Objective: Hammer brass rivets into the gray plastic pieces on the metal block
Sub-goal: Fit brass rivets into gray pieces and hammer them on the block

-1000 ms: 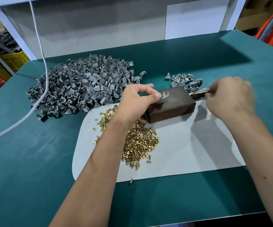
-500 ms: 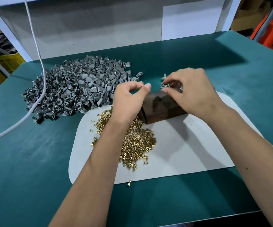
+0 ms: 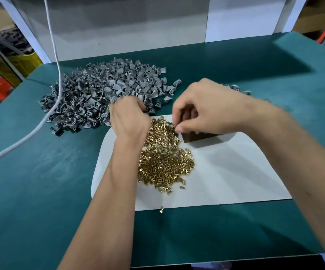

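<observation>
My left hand (image 3: 127, 118) reaches into the near edge of the gray pieces (image 3: 107, 94), fingers curled down among them; I cannot tell whether they have closed on one. My right hand (image 3: 206, 110) hangs over the block (image 3: 198, 136), thumb and forefinger pinched together at its left end, but what sits between them is too small and blurred for me to make out. The hand covers most of the block; only its dark front face shows.

The block stands on the white mat (image 3: 235, 172), touching the far end of the rivets (image 3: 165, 158), which spread between my two forearms. The right half of the mat lies bare, open to its near edge. One stray rivet (image 3: 161, 209) lies just off the mat's front edge on the green table (image 3: 40, 191).

A few more gray pieces (image 3: 239, 89) show behind my right wrist. A white cable (image 3: 56, 55) drops across the left side of the pile and trails off the table's left edge. A wall panel (image 3: 138, 36) closes the far side.
</observation>
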Action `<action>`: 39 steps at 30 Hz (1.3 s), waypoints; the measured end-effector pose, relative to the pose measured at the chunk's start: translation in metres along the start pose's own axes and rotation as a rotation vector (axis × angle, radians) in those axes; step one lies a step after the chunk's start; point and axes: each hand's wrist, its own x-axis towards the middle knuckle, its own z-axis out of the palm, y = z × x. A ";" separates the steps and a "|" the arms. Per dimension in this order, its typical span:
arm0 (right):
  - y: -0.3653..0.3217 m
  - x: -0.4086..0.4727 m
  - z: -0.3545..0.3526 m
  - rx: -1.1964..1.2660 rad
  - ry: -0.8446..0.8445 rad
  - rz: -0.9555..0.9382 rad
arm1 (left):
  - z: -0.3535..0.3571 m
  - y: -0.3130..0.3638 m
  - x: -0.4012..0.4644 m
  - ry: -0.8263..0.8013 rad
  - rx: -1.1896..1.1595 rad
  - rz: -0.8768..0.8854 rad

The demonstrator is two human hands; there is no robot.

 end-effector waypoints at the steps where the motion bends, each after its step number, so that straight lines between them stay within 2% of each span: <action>1: -0.012 0.001 0.004 0.032 -0.109 -0.039 | -0.001 -0.001 0.001 0.001 -0.006 0.002; 7: -0.054 -0.002 0.038 0.117 -0.458 -0.220 | -0.011 -0.010 0.007 0.042 -0.046 -0.017; 10: -0.059 -0.007 0.051 0.156 -0.559 -0.265 | -0.012 -0.012 0.009 0.061 -0.040 -0.057; 21: -0.063 -0.006 0.065 0.135 -0.579 -0.245 | -0.017 -0.013 0.008 0.069 -0.043 -0.067; 26: -0.052 -0.003 0.065 0.135 -0.438 -0.188 | -0.016 -0.015 0.009 0.073 -0.056 -0.107; 32: -0.012 -0.010 0.043 0.511 -0.047 0.028 | -0.018 -0.007 0.012 0.208 -0.158 -0.074; 35: 0.013 -0.017 0.037 0.627 0.203 0.117 | -0.018 0.004 0.007 0.143 -0.406 -0.007; 39: 0.035 -0.022 0.032 0.743 0.519 0.073 | -0.010 0.032 -0.012 -0.118 -1.018 -0.073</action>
